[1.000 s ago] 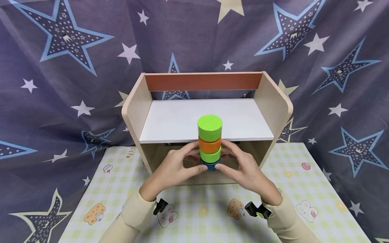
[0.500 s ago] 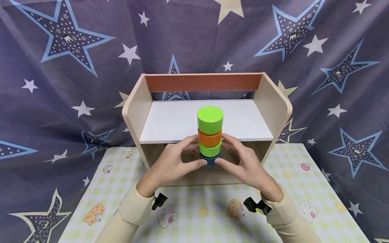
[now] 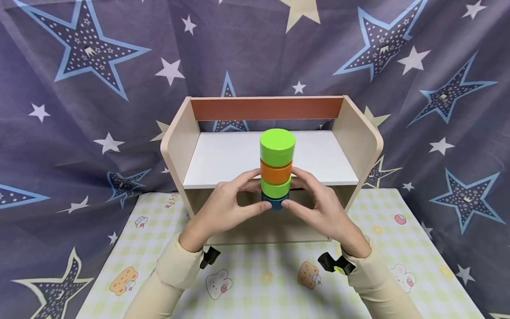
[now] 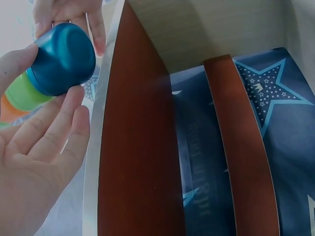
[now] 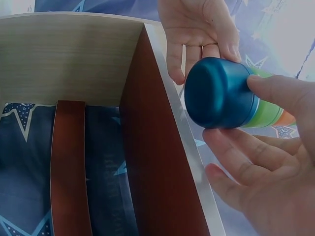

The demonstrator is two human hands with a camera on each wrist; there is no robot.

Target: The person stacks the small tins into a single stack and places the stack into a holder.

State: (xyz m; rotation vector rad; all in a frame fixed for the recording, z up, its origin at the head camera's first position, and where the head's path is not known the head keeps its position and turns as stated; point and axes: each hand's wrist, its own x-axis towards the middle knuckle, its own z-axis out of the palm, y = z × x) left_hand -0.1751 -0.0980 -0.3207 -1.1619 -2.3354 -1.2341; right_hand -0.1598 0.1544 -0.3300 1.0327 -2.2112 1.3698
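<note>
An upright stack of cups point(image 3: 276, 173) is held in front of the white shelf, green on top, then orange, green and dark blue. My left hand point(image 3: 228, 204) grips its left side, thumb at the blue cup and fingers reaching behind. From the right, my right hand point(image 3: 323, 207) holds it the same way. Both wrist views look at the underside of the blue cup point(image 4: 63, 60), which is raised in the air. In the right wrist view the blue cup point(image 5: 216, 93) sits between thumb and fingers, with green and orange parts beyond it.
A small wooden shelf unit point(image 3: 175, 141) with a white upper board point(image 3: 223, 161) and a red-brown back rail point(image 3: 267, 108) stands behind the hands. Below the board is a recess. The table has a checked cloth point(image 3: 267, 301); a star-patterned curtain point(image 3: 255, 48) hangs behind.
Both hands have lifted the stack higher; its top now overlaps the white board further up. The grip looks the same, and the shelf unit has not moved.
</note>
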